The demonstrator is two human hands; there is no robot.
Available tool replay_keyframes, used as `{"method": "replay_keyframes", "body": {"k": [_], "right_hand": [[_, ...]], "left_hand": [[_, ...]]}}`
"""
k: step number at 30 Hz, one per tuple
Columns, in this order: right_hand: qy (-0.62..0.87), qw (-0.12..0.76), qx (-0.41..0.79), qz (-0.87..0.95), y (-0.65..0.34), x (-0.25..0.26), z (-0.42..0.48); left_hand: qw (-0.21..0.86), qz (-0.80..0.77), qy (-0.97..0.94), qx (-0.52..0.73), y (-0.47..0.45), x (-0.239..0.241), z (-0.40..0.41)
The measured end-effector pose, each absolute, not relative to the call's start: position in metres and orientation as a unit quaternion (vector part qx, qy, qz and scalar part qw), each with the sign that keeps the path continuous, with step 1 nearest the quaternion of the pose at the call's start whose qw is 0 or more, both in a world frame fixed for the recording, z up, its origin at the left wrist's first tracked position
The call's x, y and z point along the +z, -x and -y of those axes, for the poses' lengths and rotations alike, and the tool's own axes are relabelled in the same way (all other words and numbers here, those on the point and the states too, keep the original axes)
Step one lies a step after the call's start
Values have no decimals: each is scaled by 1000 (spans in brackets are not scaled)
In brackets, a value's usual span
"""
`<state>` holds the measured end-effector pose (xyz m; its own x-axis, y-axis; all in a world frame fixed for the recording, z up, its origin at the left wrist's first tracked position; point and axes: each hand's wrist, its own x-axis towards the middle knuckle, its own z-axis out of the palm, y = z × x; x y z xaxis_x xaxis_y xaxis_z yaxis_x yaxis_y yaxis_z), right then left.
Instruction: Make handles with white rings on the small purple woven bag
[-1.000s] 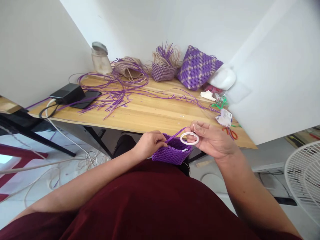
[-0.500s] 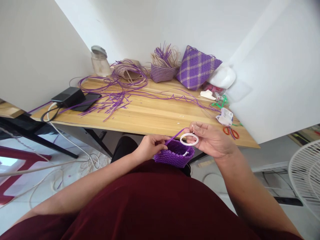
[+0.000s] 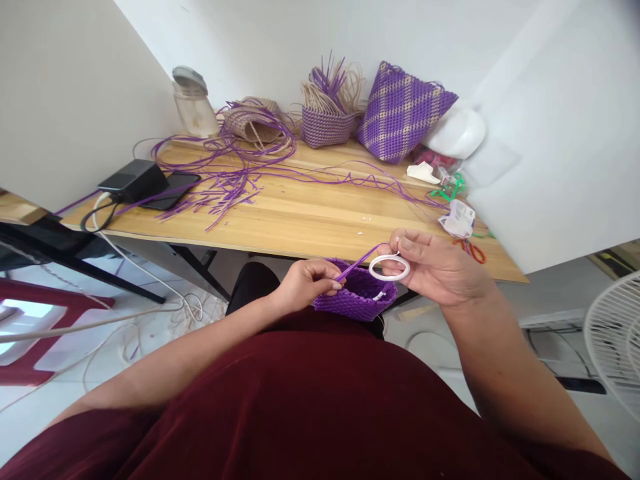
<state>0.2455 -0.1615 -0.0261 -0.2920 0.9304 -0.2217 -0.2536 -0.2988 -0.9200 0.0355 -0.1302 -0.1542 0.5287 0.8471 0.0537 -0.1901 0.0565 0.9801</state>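
Observation:
A small purple woven basket (image 3: 356, 298) rests in my lap just below the table's front edge. My left hand (image 3: 306, 283) is closed, pinching a purple strip (image 3: 357, 262) that rises from the basket's rim. My right hand (image 3: 435, 268) is closed on a white ring (image 3: 389, 267), held by thumb and fingers right above the basket. The strip runs up from my left fingers towards the ring.
On the wooden table (image 3: 300, 220) lie loose purple strips (image 3: 235, 180), a black box (image 3: 133, 180) with a phone, a jar (image 3: 190, 103), two woven baskets (image 3: 327, 120), a purple-beige bag (image 3: 403, 113), and scissors (image 3: 470, 248). A white fan (image 3: 613, 347) stands at right.
My hands, the basket and the ring have shifted slightly up and right in view as my head moved; the grips are the same.

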Motion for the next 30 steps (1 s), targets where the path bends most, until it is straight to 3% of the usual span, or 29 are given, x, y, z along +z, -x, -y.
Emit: {"method": "replay_keyframes", "body": {"k": [8, 22, 30], "right_hand": [[419, 421, 683, 426, -250, -24, 159], [459, 360, 694, 422, -244, -21, 159], [465, 301, 707, 439, -232, -17, 165]], "left_hand": [[703, -308, -531, 361, -39, -153, 134], [649, -281, -594, 383, -38, -158, 122], [460, -268, -731, 426, -29, -159, 118]]}}
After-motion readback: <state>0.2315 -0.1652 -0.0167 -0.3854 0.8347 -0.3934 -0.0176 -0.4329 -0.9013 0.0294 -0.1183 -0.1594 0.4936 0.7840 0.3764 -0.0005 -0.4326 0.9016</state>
